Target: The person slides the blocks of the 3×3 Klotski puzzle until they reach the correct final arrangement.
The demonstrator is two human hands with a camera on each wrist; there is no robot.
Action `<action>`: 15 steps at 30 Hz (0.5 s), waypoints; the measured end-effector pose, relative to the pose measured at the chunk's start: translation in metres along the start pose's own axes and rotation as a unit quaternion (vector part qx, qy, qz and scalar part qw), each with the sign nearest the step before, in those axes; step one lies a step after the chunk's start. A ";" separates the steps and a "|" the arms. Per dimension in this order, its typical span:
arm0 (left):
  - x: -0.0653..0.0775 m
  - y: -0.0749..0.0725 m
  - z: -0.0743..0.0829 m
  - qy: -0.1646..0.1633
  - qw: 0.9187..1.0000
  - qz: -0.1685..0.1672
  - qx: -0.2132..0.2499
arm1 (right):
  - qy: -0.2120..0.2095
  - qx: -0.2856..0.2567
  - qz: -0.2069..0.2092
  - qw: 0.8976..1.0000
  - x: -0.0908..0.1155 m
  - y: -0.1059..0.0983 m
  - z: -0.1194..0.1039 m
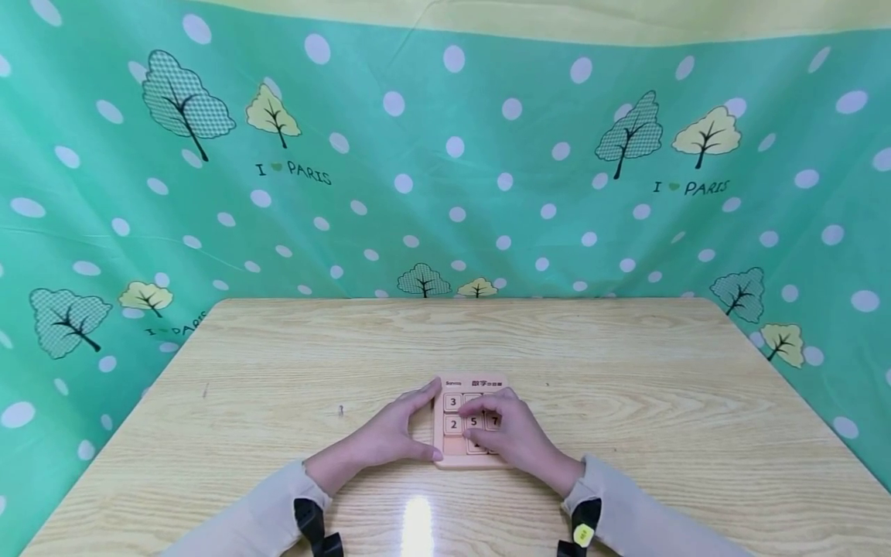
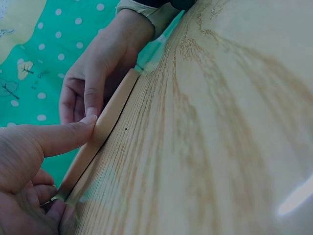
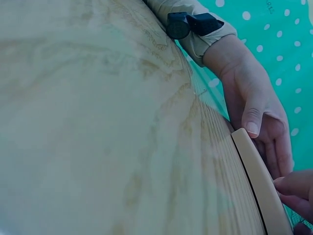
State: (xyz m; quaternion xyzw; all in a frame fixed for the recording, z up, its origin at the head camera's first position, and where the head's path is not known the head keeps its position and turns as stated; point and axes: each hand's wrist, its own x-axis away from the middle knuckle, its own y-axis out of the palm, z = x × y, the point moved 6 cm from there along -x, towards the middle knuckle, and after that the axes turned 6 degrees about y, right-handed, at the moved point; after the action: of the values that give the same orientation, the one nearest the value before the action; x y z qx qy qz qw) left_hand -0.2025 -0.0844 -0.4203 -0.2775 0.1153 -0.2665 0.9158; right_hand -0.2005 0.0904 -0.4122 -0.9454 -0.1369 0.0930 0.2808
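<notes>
From my remote seat, head cam, L to R: a pale L sleeve (image 1: 244,504) w/ blk strap (image 1: 310,520), then the person's L hand (image 1: 385,437), gripping a pink number puzzle (image 1: 473,463) by its L side. Index tip sits at the puzzle's far L corner, thumb by the near L corner; the L rim lies between them. Puzzle is flat on the wood-grain table (image 1: 278,387), approx. center. Its L column: tile 3 (image 1: 453,402) farther off, tile 2 (image 1: 453,425) below it, then a bare pink slot (image 1: 455,445) nearest the person. Next col., mid row: tile 5 (image 1: 474,422), just beside the R hand's (image 1: 520,439) index and thumb tips. Those two are bent, tips parted, w/ nothing I can see pinched; whether they touch a tile I can't tell. Tile 7 (image 1: 495,422) is R of 5, partly hidden. R hand covers much of the puzzle's R side. Far R: R sleeve (image 1: 647,514), its strap (image 1: 590,512) bearing a yellow sticker (image 1: 583,534). Green dotted cloth (image 1: 480,209) runs full width behind.
</notes>
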 end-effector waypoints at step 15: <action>0.000 0.001 -0.001 -0.003 1.000 -0.001 0.002 | -0.001 -0.002 -0.032 0.999 0.008 0.000 0.004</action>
State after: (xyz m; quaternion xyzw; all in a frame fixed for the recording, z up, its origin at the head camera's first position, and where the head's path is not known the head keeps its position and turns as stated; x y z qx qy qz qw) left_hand -0.2022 -0.0842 -0.4217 -0.2767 0.1114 -0.2665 0.9165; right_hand -0.1940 0.0947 -0.4165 -0.9410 -0.1675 0.0851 0.2816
